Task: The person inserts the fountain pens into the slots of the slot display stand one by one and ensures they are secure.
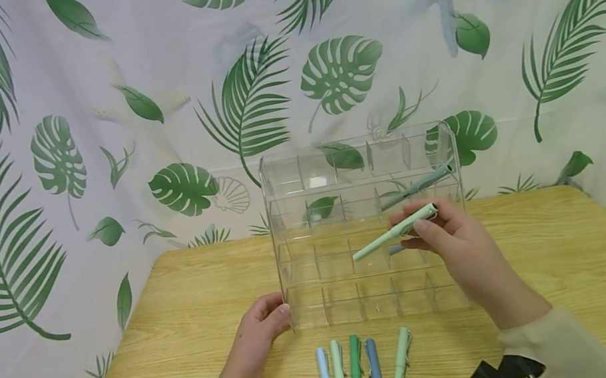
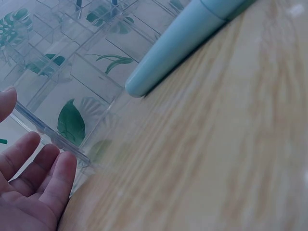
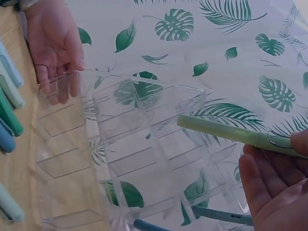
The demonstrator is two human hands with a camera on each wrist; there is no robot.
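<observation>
A light green pen (image 1: 396, 231) is pinched between the thumb and fingers of my right hand (image 1: 462, 249), tilted with its clip end up and to the right. It is in front of a clear divided rack (image 1: 274, 241) standing on the table. My left hand (image 1: 258, 332) holds the rack's lower left edge, thumb and fingers about the side wall. A grey-teal pen (image 1: 437, 175) lies slanted in an upper right compartment. Below it, a blue pen (image 1: 396, 249) shows only in part behind my right hand.
On the wooden table (image 1: 177, 305), in front of the rack, several pens lie side by side: light blue (image 1: 325, 374), light green (image 1: 338, 372), dark green (image 1: 355, 369), blue (image 1: 374, 365) and pale green (image 1: 399, 364). A leaf-print cloth (image 1: 119, 147) hangs behind.
</observation>
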